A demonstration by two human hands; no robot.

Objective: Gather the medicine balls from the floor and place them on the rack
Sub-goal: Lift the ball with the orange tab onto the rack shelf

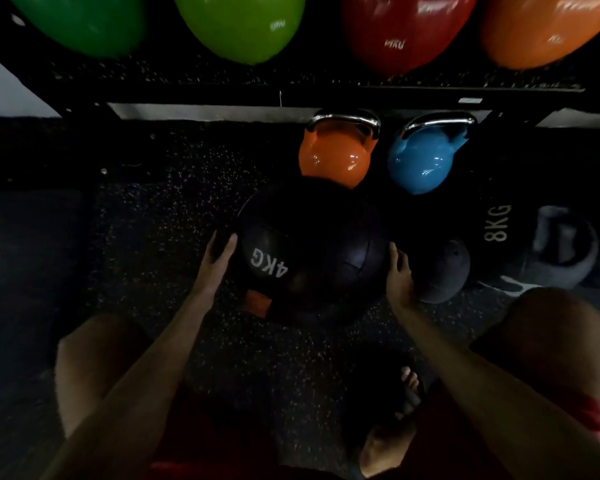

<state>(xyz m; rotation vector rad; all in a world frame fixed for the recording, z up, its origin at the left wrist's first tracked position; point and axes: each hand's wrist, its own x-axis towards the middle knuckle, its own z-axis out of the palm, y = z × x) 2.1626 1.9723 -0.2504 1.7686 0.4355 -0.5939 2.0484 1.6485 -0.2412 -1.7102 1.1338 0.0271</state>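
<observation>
Item 1. Black 4KG medicine ball [312, 258]: low over the speckled rubber floor [146, 230], in front of the rack [201, 111]. Whether it rests on the floor or is just clear of it cannot be told.

Item 2. Left hand [217, 261]: flat against the ball's left flank, fingers [227, 247] extended, not curled.

Item 3. Right hand [400, 278]: palm on the opposite flank, fingers likewise straight. Judged reason: the ball is too wide for a one-handed grasp, so it is squeezed between two palms for lifting.

Item 4. 8KG medicine ball [496, 223]: on the floor to the right, untouched, probably awaiting collection.

Item 5. Small grey ball [444, 275]: just beside the right hand.

Item 6. Orange kettlebell [333, 161] and blue kettlebell [421, 164]: upright on the floor under the rack's edge, behind the 4KG ball.

Item 7. Glossy coloured weights [243, 26]: in a row on the rack.
</observation>
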